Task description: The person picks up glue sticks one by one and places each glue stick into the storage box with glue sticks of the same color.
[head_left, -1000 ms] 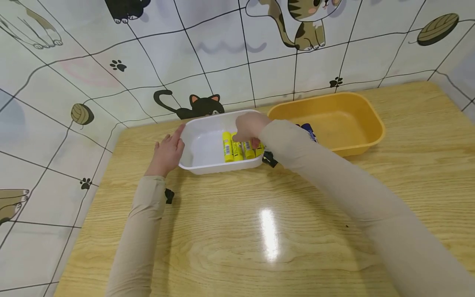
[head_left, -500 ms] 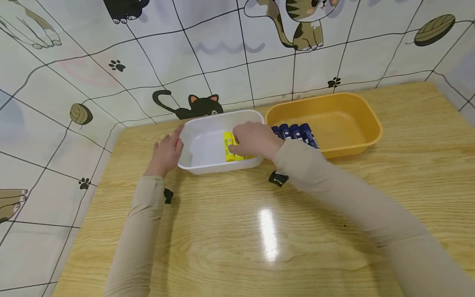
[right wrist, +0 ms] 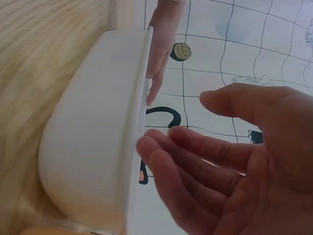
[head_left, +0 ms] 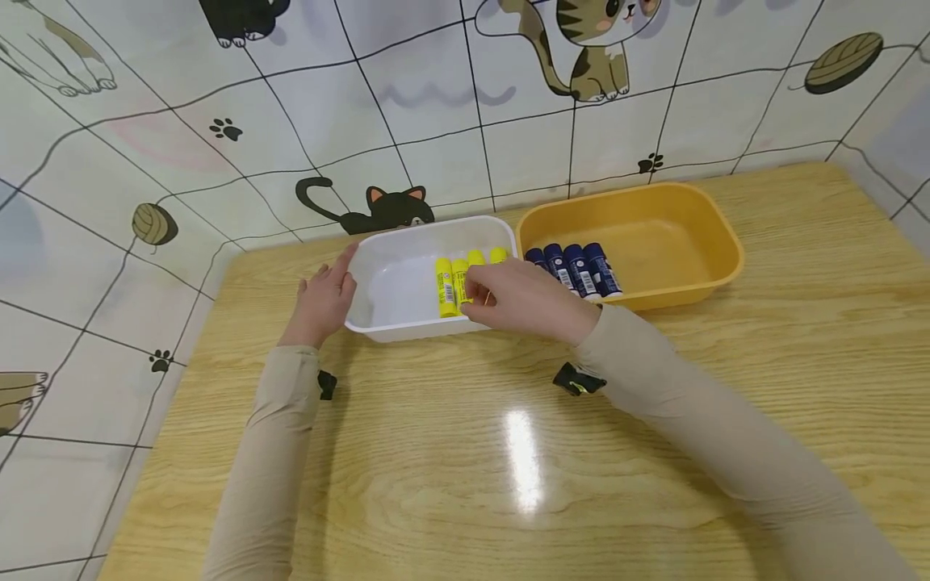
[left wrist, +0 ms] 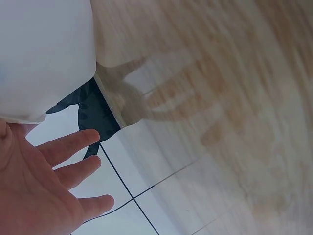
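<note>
My left hand touches the left rim of the white bin, fingers extended. In the left wrist view, the fingers of that hand are spread beside the bin's outer wall. Several yellow glue sticks lie side by side in the bin's right half. Over its front right rim hovers my right hand, partly hiding the yellow sticks. The right wrist view shows that hand with fingers loosely bent, thumb apart and nothing held. Several dark blue glue sticks lie in the left part of the yellow-orange bin.
Both bins stand next to each other at the back of the wooden table. A wall with cat drawings rises right behind them. Black wrist straps show below the sleeves.
My right hand has drawn back out of the white bin, toward the front right, uncovering yellow and blue glue sticks. My left hand has stayed at the rim.
</note>
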Demonstrator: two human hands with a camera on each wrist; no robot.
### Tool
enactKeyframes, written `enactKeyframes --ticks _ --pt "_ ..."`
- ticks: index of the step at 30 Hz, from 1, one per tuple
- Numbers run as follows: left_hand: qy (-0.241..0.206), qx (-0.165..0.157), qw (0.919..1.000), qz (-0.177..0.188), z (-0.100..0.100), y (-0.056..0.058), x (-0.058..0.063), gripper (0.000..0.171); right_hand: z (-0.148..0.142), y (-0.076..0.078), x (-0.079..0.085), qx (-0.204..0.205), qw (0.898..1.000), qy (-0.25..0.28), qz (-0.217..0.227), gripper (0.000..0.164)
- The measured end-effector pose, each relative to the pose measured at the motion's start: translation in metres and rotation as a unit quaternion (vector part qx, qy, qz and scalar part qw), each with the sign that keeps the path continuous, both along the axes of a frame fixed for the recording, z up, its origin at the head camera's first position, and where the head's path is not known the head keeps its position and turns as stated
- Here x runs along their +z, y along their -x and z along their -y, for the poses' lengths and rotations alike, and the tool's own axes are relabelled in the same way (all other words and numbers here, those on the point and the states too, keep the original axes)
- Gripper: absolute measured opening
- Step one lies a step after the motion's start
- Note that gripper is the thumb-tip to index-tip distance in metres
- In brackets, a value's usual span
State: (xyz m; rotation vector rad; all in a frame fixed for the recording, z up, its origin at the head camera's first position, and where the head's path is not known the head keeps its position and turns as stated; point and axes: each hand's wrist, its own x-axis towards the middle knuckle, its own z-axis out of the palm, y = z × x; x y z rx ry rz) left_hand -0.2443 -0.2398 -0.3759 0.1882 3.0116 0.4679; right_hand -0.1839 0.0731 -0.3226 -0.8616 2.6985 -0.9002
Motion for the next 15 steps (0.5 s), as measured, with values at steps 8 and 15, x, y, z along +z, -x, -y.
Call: enactKeyframes --ticks 8,15 --pt "0.002 -0.006 1.0 -0.007 0.0 -0.001 0.002 0.053 -0.026 -0.013 0.0 -0.046 0.998 0.035 -0.027 0.015" --pt "-0.015 -0.008 0.9998 -0.006 0.0 -0.004 0.002 0.054 -0.055 -0.019 -0.002 -0.068 0.995 0.024 -0.065 0.02"
